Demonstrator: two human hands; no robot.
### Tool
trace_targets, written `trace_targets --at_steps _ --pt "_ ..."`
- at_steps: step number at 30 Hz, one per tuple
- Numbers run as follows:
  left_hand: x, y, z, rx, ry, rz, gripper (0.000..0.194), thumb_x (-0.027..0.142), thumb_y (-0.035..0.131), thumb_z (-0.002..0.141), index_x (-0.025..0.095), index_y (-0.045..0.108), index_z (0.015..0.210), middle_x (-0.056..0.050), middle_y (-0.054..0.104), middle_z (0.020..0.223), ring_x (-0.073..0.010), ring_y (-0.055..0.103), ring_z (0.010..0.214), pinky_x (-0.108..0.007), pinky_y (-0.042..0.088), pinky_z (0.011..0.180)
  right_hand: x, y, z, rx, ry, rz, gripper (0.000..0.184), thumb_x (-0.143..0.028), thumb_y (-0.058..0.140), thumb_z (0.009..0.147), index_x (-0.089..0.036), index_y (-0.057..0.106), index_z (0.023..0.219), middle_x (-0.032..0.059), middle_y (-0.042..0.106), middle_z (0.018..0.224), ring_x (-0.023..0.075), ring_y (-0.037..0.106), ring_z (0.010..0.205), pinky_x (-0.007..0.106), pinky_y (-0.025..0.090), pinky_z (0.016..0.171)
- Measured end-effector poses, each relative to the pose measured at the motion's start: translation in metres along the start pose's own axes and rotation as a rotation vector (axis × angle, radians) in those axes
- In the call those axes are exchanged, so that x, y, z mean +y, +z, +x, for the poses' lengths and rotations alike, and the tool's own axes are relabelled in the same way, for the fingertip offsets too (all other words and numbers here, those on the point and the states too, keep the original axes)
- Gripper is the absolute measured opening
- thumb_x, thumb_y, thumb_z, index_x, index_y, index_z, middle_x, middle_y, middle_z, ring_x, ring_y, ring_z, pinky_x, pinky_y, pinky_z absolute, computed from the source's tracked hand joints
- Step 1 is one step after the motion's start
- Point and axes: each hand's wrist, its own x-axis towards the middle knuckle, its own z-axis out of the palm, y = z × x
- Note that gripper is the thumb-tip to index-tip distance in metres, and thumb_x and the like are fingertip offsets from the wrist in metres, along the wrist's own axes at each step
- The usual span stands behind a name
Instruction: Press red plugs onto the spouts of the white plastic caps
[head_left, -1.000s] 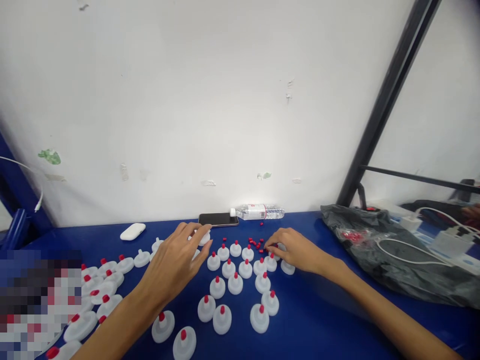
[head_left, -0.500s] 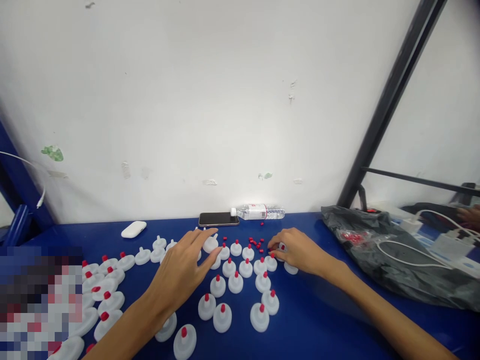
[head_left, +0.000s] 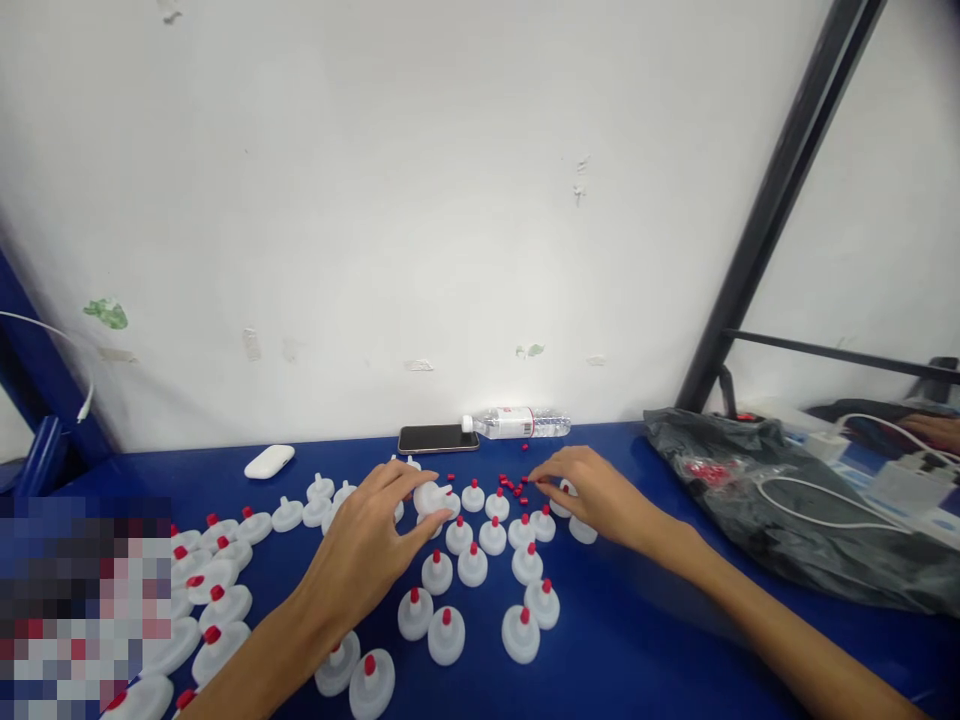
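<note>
Held lid (head_left: 430,499) moved right, nozzle (head_left: 445,491) pointing right

Left hand (head_left: 371,530): thumb (head_left: 426,532) and forefinger (head_left: 405,486) curved into grip; left forearm (head_left: 281,635) slanting from near left. Right hand (head_left: 589,495): fingertips (head_left: 537,476) angled left, right forearm (head_left: 757,615) from near right.

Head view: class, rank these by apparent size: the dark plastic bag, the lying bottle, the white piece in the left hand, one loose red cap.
Dark plastic bag
Bottle
White piece, partly hidden by the left hand
Loose red cap
</note>
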Motion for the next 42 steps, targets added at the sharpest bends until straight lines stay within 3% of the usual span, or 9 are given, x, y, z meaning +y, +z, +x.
trace_targets --at_steps 6,11,15,21,29,34,38,40,42 --pt "0.007 -0.004 -0.002 0.053 0.211 0.068 0.031 0.033 0.064 0.096 0.015 0.064 0.122 -0.009 0.067 0.103 -0.0245 0.065 0.092 -0.041 0.062 0.071 -0.047 -0.008 -0.008 0.292 0.043 0.383 0.014 -0.038 0.071 0.095 -0.026 0.078 0.096 0.0024 0.08 0.099 0.0226 0.074 0.09 0.034 0.056 0.081" --pt "0.026 -0.003 -0.005 0.082 0.431 0.127 0.028 0.022 0.063 0.096 0.011 0.06 0.121 -0.01 0.068 0.101 -0.0257 0.063 0.089 -0.044 0.061 0.072 -0.082 0.008 -0.016 0.383 -0.077 0.572 0.003 -0.031 0.082 0.086 -0.03 0.081 0.089 -0.0002 0.081 0.086 0.0228 0.074 0.085 0.038 0.055 0.085" --pt "0.037 -0.001 -0.008 0.091 0.512 0.163 0.027 0.015 0.063 0.094 0.014 0.059 0.121 -0.009 0.068 0.102 -0.0251 0.062 0.089 -0.043 0.06 0.072 -0.089 0.013 -0.017 0.373 -0.204 0.561 0.001 -0.029 0.08 0.089 -0.029 0.08 0.09 -0.0002 0.082 0.086 0.0216 0.075 0.078 0.039 0.056 0.081" --pt "0.035 -0.001 -0.008 0.137 0.478 0.166 0.031 0.021 0.062 0.097 0.009 0.057 0.125 -0.013 0.068 0.102 -0.0255 0.063 0.091 -0.044 0.06 0.077 -0.085 0.01 -0.018 0.434 -0.195 0.523 0.003 -0.027 0.079 0.09 -0.028 0.079 0.092 -0.0004 0.082 0.087 0.0216 0.076 0.078 0.039 0.056 0.08" --pt "0.038 -0.001 -0.008 0.115 0.509 0.146 0.02 0.021 0.061 0.099 0.015 0.064 0.118 -0.01 0.072 0.104 -0.0238 0.068 0.09 -0.043 0.061 0.076 -0.085 0.016 -0.019 0.322 -0.18 0.678 0.004 -0.029 0.079 0.09 -0.029 0.083 0.092 0.0004 0.083 0.09 0.0213 0.077 0.082 0.037 0.057 0.081" --pt "0.041 -0.008 -0.005 0.144 0.493 0.128 0.018 0.019 0.053 0.102 0.021 0.066 0.113 -0.01 0.069 0.106 -0.0228 0.067 0.093 -0.039 0.06 0.075 -0.088 0.007 -0.018 0.176 -0.006 0.944 0.012 -0.03 0.086 0.081 -0.027 0.082 0.092 0.0026 0.078 0.091 0.0198 0.073 0.085 0.032 0.059 0.079" --pt "0.041 -0.007 -0.015 0.184 0.465 0.12 0.031 0.018 0.055 0.1 0.024 0.061 0.13 -0.016 0.052 0.13 -0.0294 0.056 0.12 -0.042 0.06 0.082 -0.095 0.001 -0.02 -0.096 0.019 1.164 0.068 -0.016 0.087 0.074 -0.037 0.064 0.135 0.0025 0.066 0.125 0.0189 0.067 0.108 0.032 0.057 0.092" --pt "0.041 -0.005 -0.019 0.188 0.482 0.13 0.033 0.02 0.057 0.099 0.029 0.059 0.131 -0.013 0.049 0.134 -0.0291 0.053 0.124 -0.044 0.059 0.09 -0.097 0.0 -0.021 -0.274 -0.025 1.277 0.07 -0.012 0.083 0.076 -0.035 0.062 0.139 0.0031 0.067 0.128 0.0196 0.067 0.114 0.034 0.054 0.1" --pt "0.04 -0.006 -0.019 0.204 0.536 0.15 0.035 0.022 0.059 0.098 0.031 0.058 0.132 -0.01 0.051 0.134 -0.0279 0.053 0.125 -0.045 0.057 0.097 -0.098 -0.001 -0.022 -0.336 -0.053 1.292 0.056 -0.013 0.081 0.078 -0.029 0.07 0.13 0.0035 0.073 0.119 0.0203 0.069 0.111 0.035 0.052 0.103"
